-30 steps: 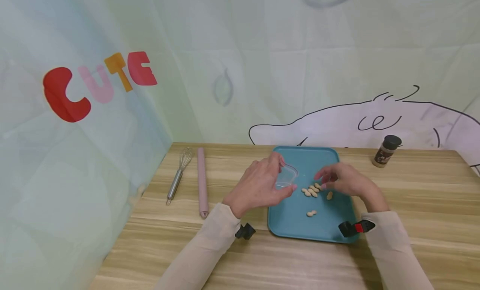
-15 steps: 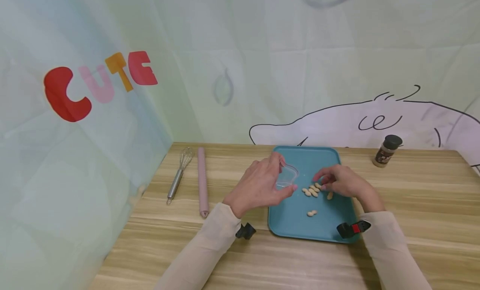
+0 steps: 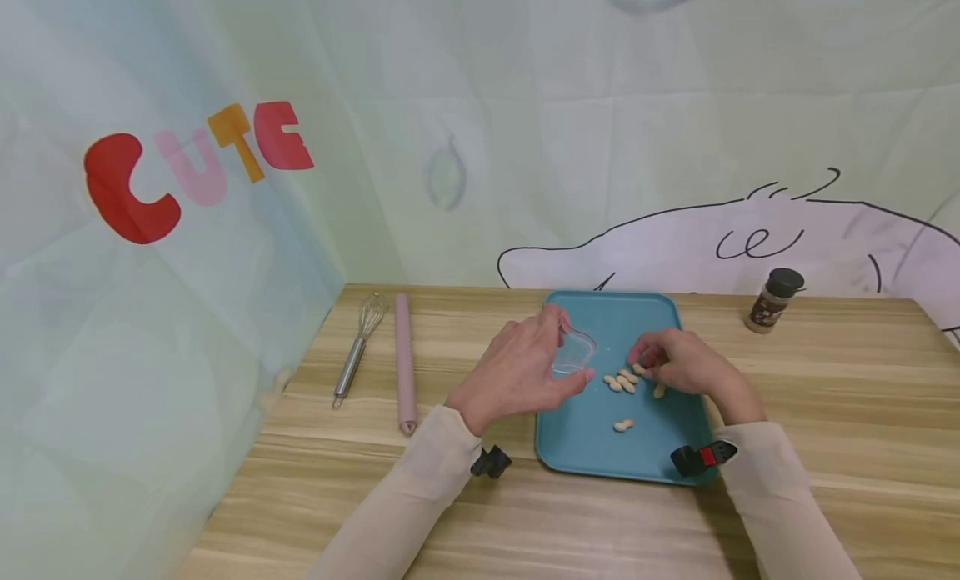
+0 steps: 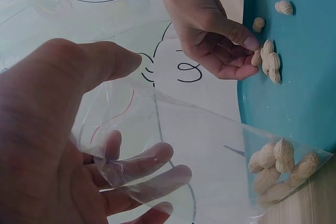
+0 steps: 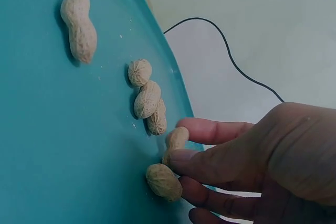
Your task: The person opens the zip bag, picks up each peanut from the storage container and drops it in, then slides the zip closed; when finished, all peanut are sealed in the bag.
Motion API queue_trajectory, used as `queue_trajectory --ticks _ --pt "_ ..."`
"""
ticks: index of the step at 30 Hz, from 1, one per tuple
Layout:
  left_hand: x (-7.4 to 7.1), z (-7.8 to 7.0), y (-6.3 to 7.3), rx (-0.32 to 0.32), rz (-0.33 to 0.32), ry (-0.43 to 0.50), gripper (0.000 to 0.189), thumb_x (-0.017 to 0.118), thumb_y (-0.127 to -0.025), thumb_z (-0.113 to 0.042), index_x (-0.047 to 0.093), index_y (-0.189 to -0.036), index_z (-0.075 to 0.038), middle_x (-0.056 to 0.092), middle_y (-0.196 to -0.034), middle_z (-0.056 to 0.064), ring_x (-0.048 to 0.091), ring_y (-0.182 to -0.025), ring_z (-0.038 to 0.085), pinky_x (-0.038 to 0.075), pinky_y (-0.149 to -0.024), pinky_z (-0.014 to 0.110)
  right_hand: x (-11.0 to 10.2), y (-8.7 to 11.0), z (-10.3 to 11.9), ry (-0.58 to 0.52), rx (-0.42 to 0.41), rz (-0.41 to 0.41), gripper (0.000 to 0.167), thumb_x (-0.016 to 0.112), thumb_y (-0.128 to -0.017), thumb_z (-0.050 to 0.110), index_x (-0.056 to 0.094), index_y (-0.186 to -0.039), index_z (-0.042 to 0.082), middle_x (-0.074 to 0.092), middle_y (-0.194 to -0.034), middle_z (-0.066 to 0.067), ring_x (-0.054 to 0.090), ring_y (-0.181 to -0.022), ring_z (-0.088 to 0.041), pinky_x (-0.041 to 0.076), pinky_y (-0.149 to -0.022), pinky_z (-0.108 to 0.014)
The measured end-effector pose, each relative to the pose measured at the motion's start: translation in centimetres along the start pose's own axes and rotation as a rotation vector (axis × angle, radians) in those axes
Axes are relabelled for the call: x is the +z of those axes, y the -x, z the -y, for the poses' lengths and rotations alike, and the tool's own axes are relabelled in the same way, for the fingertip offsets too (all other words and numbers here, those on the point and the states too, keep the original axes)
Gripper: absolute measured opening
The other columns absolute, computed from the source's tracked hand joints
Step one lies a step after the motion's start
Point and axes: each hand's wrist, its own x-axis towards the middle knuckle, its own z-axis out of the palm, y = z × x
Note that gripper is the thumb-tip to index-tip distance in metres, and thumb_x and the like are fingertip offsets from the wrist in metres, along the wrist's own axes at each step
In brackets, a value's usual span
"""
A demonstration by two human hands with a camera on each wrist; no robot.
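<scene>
My left hand [image 3: 517,367] holds a clear plastic bag [image 4: 205,124] by its mouth, thumb and fingers spread apart at the opening. Several unshelled peanuts [image 4: 273,163] lie in the bag's bottom corner. Over the blue tray [image 3: 585,455], my right hand [image 3: 693,363] pinches a peanut [image 5: 177,139] between thumb and index finger. Another peanut [image 5: 164,182] lies right beside those fingertips. A small cluster of peanuts [image 5: 147,99] is close by on the tray, and a single peanut [image 3: 623,426] lies nearer the tray's front.
To the left on the wooden table [image 3: 600,530] lie a metal whisk [image 3: 358,351] and a pink rolling pin [image 3: 405,363]. A black-lidded seasoning jar [image 3: 774,302] stands at the back right. A printed curtain [image 3: 450,147] hangs behind the table.
My right hand has shifted slightly left and its fingertips have come together on a peanut, which has moved a little off the cluster. The left hand and bag have stayed in place.
</scene>
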Motion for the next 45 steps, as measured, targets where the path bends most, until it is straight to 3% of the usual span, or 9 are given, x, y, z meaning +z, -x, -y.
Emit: queue_trajectory --ticks 11,20,29,39,45 --pt "-0.1 0.0 0.0 0.0 -0.006 0.004 0.054 0.072 -0.094 -0.05 0.052 -0.126 -0.011 0.069 -0.108 0.003 0.066 -0.087 0.018 0.052 -0.083 0.037 0.1 0.1 0.3 0.004 -0.029 -0.106 0.011 0.069 -0.094 -0.003 0.067 -0.101 0.006 0.068 -0.092 -0.012 0.06 -0.084 -0.024 0.052 -0.071 -0.036" --pt "-0.1 0.0 0.1 0.002 -0.005 0.001 0.054 0.071 -0.095 -0.051 0.052 -0.126 -0.011 0.07 -0.108 0.003 0.066 -0.086 0.017 0.053 -0.084 0.037 -0.3 0.5 1.2 -0.075 -0.082 -0.186 0.01 0.07 -0.095 0.0 0.068 -0.102 0.007 0.07 -0.098 -0.01 0.063 -0.093 -0.024 0.055 -0.084 -0.038" --pt "-0.1 0.0 0.1 0.012 -0.012 -0.002 0.054 0.072 -0.095 -0.05 0.051 -0.126 -0.011 0.07 -0.107 0.003 0.067 -0.086 0.017 0.053 -0.084 0.037 -1.3 1.3 2.9 -0.192 -0.124 -0.212 0.014 0.071 -0.095 -0.001 0.068 -0.107 0.006 0.071 -0.1 -0.011 0.064 -0.094 -0.023 0.055 -0.082 -0.027" --pt "0.0 0.0 0.0 -0.005 -0.003 0.014 0.053 0.071 -0.095 -0.051 0.051 -0.126 -0.012 0.07 -0.107 0.003 0.066 -0.086 0.017 0.053 -0.085 0.037 -2.4 2.5 5.4 -0.199 -0.232 -0.289 0.013 0.075 -0.099 0.007 0.07 -0.11 0.009 0.072 -0.101 -0.006 0.065 -0.095 -0.017 0.054 -0.087 -0.025" --pt "0.0 0.0 0.0 0.002 0.0 0.028 0.053 0.071 -0.095 -0.05 0.051 -0.126 -0.012 0.072 -0.109 0.005 0.067 -0.088 0.018 0.053 -0.086 0.038 -2.7 3.4 7.2 -0.194 -0.216 -0.305 0.013 0.074 -0.101 0.015 0.072 -0.113 0.011 0.075 -0.103 -0.004 0.067 -0.096 -0.017 0.054 -0.085 -0.024"
